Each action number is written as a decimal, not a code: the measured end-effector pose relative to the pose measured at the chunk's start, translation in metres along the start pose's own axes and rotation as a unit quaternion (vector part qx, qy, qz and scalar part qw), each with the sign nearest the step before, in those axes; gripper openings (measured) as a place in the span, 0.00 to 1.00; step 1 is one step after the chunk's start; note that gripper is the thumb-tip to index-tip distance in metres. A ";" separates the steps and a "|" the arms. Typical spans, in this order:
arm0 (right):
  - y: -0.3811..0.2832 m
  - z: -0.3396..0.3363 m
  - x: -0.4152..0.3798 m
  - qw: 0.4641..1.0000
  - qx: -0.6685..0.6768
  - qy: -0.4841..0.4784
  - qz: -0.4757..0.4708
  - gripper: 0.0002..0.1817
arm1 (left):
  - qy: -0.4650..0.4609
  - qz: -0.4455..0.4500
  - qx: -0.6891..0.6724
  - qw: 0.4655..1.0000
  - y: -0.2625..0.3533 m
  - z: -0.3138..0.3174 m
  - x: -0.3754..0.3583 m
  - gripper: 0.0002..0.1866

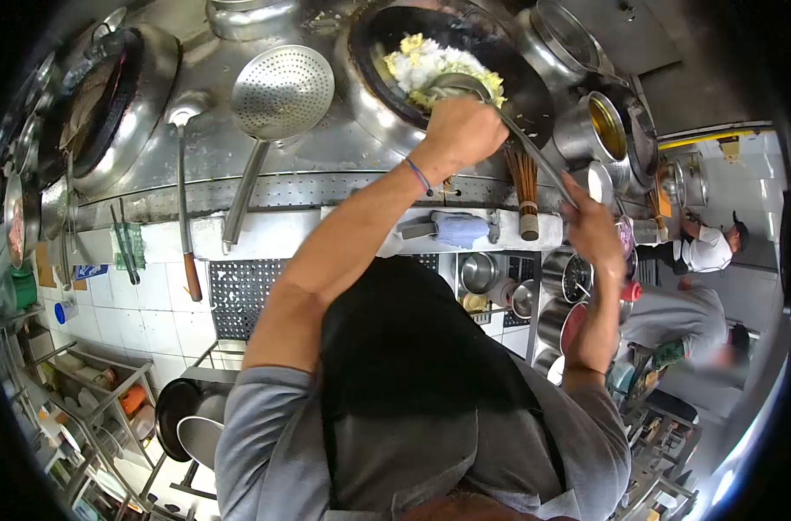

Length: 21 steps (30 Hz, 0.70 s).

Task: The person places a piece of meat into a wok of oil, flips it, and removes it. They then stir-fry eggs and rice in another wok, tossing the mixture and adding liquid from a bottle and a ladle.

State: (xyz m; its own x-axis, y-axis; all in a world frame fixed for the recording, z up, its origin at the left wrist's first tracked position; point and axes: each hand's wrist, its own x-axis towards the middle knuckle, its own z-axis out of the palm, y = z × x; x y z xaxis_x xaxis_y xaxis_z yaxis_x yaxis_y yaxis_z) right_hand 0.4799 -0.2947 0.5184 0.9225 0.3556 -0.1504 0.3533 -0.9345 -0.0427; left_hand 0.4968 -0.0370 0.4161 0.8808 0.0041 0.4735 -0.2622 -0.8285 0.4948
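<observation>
Your left hand (462, 130) is wrapped tight around the upper part of the ladle (454, 85) shaft, fingers closed on it, right over the near rim of the wok (534, 95). The ladle bowl sits down in the fried rice (430, 65), which is piled white and yellow toward the middle of the black wok. There's a blue band on that wrist.

Your right hand (593, 227) is lower down and to the right, closed around the far end of the same long ladle handle, so both hands are clamped on 1 tool, well apart from each other along the shaft.

Around you: a big perforated skimmer (282, 91) lies on the steel counter left of the wok, handle pointing down toward you, with a smaller wooden-handled ladle (185, 174) just beside it. A second wok (122, 104) sits further left. Right of your wok there's a metal pot of oil (605, 126), and a bundle of chopsticks (526, 195) stands just below the rim, between your 2 hands. A folded blue cloth (459, 229) lies on the ledge in front of you. Off to the right, 2 other people (704, 247) are working, 1 in white, 1 in grey, both well away from your hands.
</observation>
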 end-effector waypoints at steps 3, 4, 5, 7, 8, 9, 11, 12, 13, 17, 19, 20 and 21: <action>-0.020 0.054 0.022 0.997 -0.009 0.032 0.062 0.31 | -0.041 0.004 -0.021 0.999 -0.014 0.036 -0.048 0.14; -0.012 0.064 0.021 0.996 0.039 0.062 0.056 0.32 | -0.042 -0.010 -0.040 0.998 -0.010 0.036 -0.068 0.14; -0.002 0.080 0.014 0.991 0.086 0.089 0.049 0.33 | -0.058 -0.009 -0.054 0.997 -0.006 0.027 -0.079 0.14; 0.028 0.106 0.000 0.959 0.237 0.150 -0.040 0.34 | -0.046 -0.001 -0.056 0.997 -0.005 0.013 -0.073 0.15; 0.022 0.099 -0.019 0.925 0.370 0.081 0.026 0.34 | -0.030 -0.006 -0.048 0.998 -0.005 0.006 -0.061 0.16; 0.011 0.088 -0.034 0.865 0.493 0.014 0.091 0.34 | -0.010 -0.009 -0.034 0.999 -0.013 0.004 -0.037 0.16; -0.013 0.072 -0.048 0.693 0.718 -0.012 0.064 0.37 | -0.002 -0.010 -0.014 1.000 -0.026 0.013 -0.005 0.16; -0.015 0.071 -0.041 0.614 0.788 -0.037 0.015 0.39 | -0.003 -0.016 -0.018 1.000 -0.034 0.022 0.004 0.16; -0.017 0.071 -0.034 0.525 0.848 -0.060 -0.030 0.41 | -0.008 -0.020 -0.025 0.999 -0.039 0.034 0.008 0.16; -0.035 0.062 0.028 0.260 0.949 -0.083 -0.157 0.43 | -0.002 -0.018 -0.039 0.999 -0.041 0.044 0.004 0.16; -0.062 0.044 0.062 0.432 0.885 0.052 -0.167 0.35 | 0.014 -0.026 -0.055 0.998 -0.043 0.049 0.007 0.16; -0.053 0.050 0.091 0.570 0.798 0.149 -0.131 0.25 | 0.009 -0.036 -0.039 0.999 -0.044 0.052 0.007 0.16; -0.051 0.042 0.114 0.715 0.648 0.257 -0.047 0.23 | 0.008 -0.034 -0.039 0.999 -0.044 0.050 0.007 0.16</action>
State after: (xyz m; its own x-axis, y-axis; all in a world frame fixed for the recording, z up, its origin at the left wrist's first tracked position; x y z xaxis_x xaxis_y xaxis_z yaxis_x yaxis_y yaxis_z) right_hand 0.5606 -0.2072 0.4620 0.9572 0.0633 0.2823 0.2837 -0.0153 -0.9588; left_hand 0.5341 -0.0285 0.3612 0.8912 0.0688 0.4483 -0.2319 -0.7804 0.5808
